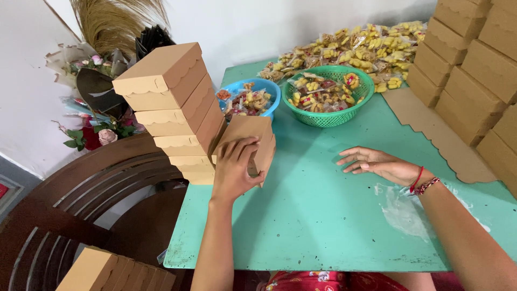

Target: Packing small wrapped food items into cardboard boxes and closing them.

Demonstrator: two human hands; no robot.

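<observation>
While the left hand (232, 171) grips 1 closed brown box (249, 141) beside the leaning stack (180, 113), the right hand (377, 163) rests open and empty on the green table (323, 215); stacking appears underway, requiring careful placement.

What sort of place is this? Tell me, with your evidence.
Probably a home snack-packing spot: closed brown card boxes stacked on a green table, baskets and a heap of small wrapped snacks, and the left hand gripping one box.

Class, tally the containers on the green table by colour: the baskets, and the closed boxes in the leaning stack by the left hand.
Green basket: 1
Blue basket: 1
Brown boxes in the leaning stack: 5
Total: 7
</observation>
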